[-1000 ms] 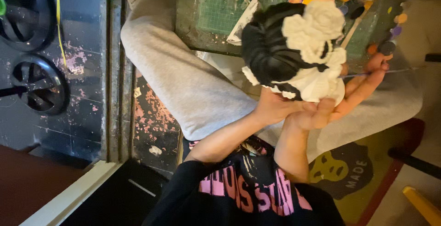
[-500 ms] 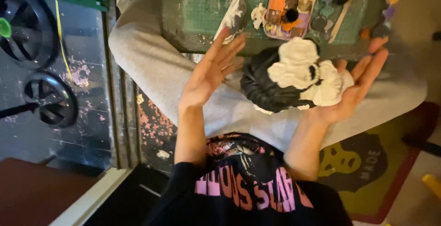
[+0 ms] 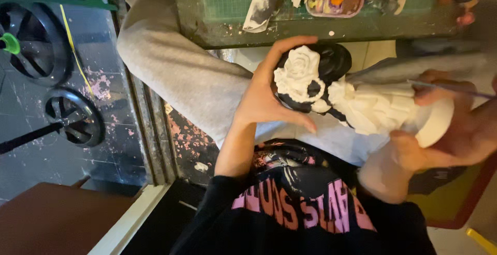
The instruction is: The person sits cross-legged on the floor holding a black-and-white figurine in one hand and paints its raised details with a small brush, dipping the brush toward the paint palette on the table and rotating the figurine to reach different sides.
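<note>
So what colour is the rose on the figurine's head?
White, set against black hair, on the figurine held by the left hand; the head view shows it.

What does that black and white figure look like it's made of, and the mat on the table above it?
The figure looks like clay or plaster, though I can't tell which: matte, with a sculpted white rose, carved folds, and black parts that seem painted. The left hand cups its head; the right hand holds its base. The mat looks like green rubbery plastic with a printed grid, dull and smeared with white.
</note>
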Demonstrator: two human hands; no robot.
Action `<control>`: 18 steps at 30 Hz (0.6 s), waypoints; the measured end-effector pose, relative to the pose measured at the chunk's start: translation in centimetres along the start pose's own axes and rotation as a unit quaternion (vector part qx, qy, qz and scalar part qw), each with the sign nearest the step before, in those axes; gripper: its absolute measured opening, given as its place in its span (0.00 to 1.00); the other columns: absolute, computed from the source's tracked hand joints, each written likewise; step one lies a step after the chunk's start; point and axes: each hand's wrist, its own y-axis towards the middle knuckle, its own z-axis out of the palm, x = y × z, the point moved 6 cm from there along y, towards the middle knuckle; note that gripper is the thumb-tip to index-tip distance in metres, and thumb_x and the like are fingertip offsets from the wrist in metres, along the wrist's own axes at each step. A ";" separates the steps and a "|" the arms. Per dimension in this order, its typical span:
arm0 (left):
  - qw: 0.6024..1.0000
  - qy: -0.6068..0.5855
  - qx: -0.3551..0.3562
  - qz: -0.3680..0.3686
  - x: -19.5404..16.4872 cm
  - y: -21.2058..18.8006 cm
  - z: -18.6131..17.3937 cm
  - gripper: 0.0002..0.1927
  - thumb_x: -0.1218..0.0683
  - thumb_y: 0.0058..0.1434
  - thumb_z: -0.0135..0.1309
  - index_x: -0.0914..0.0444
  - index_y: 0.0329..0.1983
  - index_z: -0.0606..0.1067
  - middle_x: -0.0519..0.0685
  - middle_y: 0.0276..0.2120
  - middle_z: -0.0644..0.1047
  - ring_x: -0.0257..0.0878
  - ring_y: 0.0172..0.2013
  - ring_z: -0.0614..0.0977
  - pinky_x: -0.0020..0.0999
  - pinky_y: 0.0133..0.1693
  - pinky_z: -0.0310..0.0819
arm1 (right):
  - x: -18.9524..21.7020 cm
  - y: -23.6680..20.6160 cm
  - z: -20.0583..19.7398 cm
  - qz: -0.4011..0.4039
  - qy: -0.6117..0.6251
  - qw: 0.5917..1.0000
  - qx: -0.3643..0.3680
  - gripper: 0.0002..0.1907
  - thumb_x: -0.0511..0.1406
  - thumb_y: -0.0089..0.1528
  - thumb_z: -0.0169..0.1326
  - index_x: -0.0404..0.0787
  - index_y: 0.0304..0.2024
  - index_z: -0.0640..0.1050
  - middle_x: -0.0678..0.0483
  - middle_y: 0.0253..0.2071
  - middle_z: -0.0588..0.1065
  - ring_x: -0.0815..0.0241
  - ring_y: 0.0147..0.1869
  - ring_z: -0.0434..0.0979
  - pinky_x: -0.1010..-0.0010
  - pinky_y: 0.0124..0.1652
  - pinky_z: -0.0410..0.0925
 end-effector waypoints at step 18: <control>0.993 0.009 -0.007 0.116 3.1 -0.5 -3.9 0.52 0.51 0.34 0.82 0.64 0.64 0.70 0.53 0.56 0.76 0.42 0.54 0.77 0.36 0.58 0.71 | -3.5 -1.0 0.4 0.075 0.057 0.996 -0.008 0.33 0.39 0.63 0.64 0.47 0.67 0.64 0.45 0.42 0.72 0.53 0.36 0.69 0.62 0.35 0.66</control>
